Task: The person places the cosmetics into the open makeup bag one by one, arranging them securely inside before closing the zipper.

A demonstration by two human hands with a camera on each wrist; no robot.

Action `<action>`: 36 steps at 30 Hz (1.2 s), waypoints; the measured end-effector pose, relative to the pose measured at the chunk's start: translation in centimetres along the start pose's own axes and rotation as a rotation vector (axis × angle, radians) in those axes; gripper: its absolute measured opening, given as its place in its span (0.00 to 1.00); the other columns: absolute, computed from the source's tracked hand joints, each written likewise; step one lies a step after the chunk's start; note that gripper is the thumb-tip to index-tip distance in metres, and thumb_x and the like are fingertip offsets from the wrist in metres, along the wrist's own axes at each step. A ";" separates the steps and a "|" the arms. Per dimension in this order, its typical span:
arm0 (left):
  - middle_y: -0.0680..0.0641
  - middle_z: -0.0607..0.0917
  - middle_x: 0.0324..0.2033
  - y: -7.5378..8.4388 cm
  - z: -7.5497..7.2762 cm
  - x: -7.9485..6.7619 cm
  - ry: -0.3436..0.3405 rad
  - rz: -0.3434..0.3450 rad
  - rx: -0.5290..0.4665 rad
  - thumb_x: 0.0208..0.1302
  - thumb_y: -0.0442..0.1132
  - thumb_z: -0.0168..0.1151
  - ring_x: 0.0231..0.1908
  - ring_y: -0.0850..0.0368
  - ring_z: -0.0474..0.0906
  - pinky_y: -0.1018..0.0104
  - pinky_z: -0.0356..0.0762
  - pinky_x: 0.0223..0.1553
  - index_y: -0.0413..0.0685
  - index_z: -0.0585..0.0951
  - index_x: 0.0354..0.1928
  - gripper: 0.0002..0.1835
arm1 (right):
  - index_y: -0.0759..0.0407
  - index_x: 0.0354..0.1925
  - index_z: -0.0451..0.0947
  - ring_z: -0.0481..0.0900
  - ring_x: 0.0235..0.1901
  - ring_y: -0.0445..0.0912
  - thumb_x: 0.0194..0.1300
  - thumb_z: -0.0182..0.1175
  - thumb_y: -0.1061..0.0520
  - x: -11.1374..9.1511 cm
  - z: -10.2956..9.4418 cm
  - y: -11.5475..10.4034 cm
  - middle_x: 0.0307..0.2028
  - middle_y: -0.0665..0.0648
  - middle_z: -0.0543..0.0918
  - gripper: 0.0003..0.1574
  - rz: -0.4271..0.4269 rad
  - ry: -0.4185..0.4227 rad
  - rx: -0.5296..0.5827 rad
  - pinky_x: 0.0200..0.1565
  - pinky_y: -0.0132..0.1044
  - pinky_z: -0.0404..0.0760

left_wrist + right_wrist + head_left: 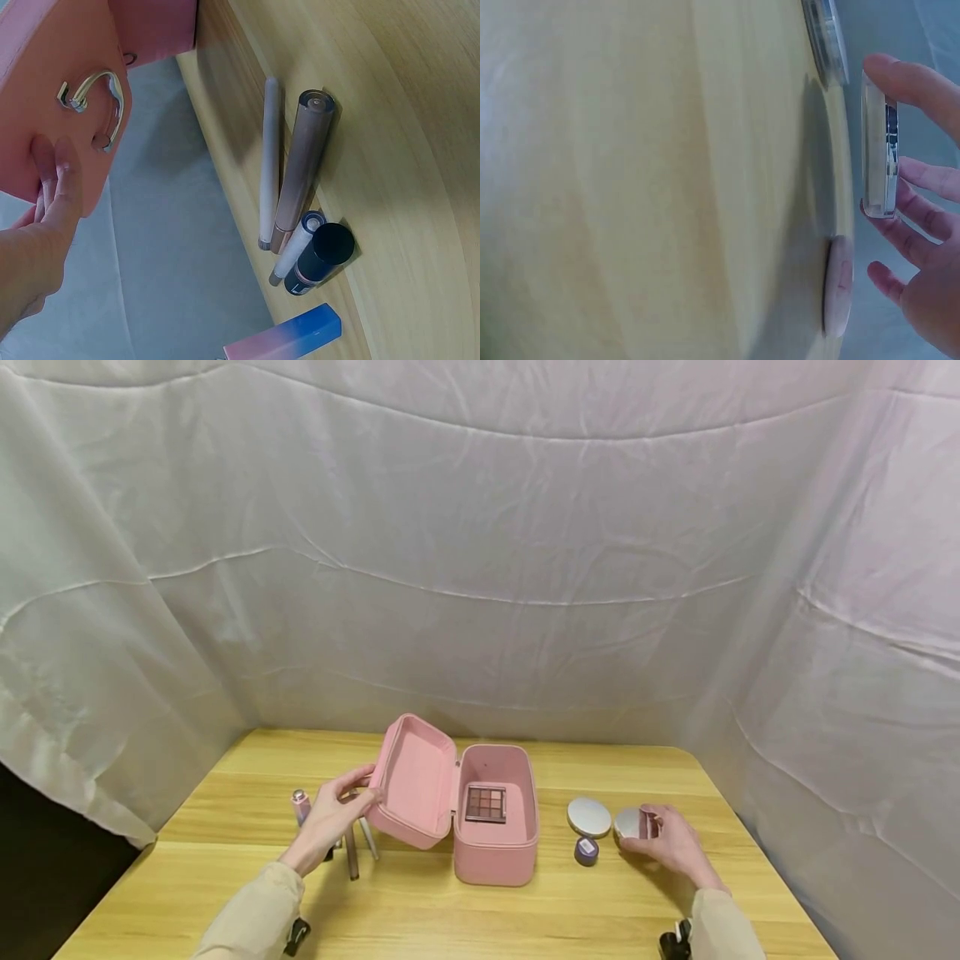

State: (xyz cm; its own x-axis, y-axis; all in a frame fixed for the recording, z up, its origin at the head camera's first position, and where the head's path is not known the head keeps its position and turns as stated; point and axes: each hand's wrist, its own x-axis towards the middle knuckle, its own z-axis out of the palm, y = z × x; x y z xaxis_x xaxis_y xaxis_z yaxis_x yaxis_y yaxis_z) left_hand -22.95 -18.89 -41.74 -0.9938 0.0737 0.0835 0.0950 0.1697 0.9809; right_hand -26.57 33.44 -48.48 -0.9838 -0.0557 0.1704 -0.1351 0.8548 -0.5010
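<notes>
A pink makeup case (495, 865) stands on the table with its lid (420, 777) tilted out to the left. My left hand (335, 810) holds that lid at its outer edge; the left wrist view has its fingers beside a gold-coloured handle (112, 105). An eyeshadow palette (486, 804) lies inside the case. My right hand (678, 843) holds a flat compact (874, 150) by its edges, thumb on one side and fingers on the other. Seen edge-on, the compact has a clear rim. In the head view a mirror-bright face (628, 823) shows at the fingertips.
A round mirrored disc (589, 817) and a small purple jar (587, 851) lie between case and right hand. Left of the case are a brown tube (307, 154), a slim white stick (270, 161), a black-capped tube (322, 259) and a pink-blue tube (292, 337). Grey cloth (480, 527) hangs behind.
</notes>
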 end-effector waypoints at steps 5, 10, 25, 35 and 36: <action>0.31 0.74 0.61 0.0 0.0 0.0 0.000 0.003 0.006 0.70 0.36 0.59 0.49 0.62 0.81 0.78 0.81 0.50 0.33 0.65 0.72 0.32 | 0.78 0.60 0.71 0.80 0.46 0.61 0.47 0.79 0.49 0.0 -0.4 -0.3 0.49 0.75 0.80 0.51 -0.008 -0.012 0.081 0.50 0.57 0.83; 0.31 0.74 0.62 0.1 0.0 -0.1 -0.001 0.005 0.008 0.70 0.36 0.59 0.48 0.62 0.81 0.79 0.81 0.50 0.33 0.65 0.72 0.32 | 0.79 0.60 0.72 0.81 0.44 0.59 0.47 0.79 0.49 0.3 -0.7 -0.4 0.49 0.76 0.80 0.51 -0.038 0.017 0.100 0.45 0.48 0.84; 0.31 0.74 0.62 0.1 0.0 0.0 -0.007 0.007 0.002 0.71 0.37 0.59 0.45 0.68 0.81 0.78 0.81 0.50 0.33 0.65 0.72 0.32 | 0.75 0.60 0.74 0.82 0.46 0.58 0.51 0.77 0.44 1.1 -2.0 -1.3 0.52 0.75 0.82 0.49 -0.064 0.054 0.081 0.44 0.45 0.83; 0.31 0.74 0.61 0.1 -0.1 0.0 -0.008 0.003 0.001 0.71 0.36 0.59 0.44 0.69 0.80 0.79 0.81 0.49 0.33 0.64 0.73 0.32 | 0.74 0.60 0.74 0.82 0.49 0.62 0.52 0.77 0.45 2.1 -2.9 -2.3 0.54 0.74 0.82 0.48 -0.108 0.078 0.064 0.48 0.52 0.83; 0.31 0.74 0.62 0.1 -0.1 0.0 -0.007 0.001 0.002 0.70 0.36 0.59 0.44 0.70 0.80 0.79 0.81 0.49 0.33 0.64 0.73 0.32 | 0.74 0.60 0.74 0.82 0.50 0.63 0.52 0.77 0.45 2.2 -2.9 -2.5 0.54 0.74 0.81 0.48 -0.116 0.082 0.065 0.48 0.53 0.83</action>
State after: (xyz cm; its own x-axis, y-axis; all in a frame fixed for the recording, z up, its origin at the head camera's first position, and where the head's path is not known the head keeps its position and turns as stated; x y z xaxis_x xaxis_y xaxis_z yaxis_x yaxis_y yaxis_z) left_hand -22.98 -18.95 -41.59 -0.9933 0.0810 0.0829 0.0958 0.1715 0.9805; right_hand -28.09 32.68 -44.40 -0.9486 -0.1072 0.2978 -0.2571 0.8097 -0.5275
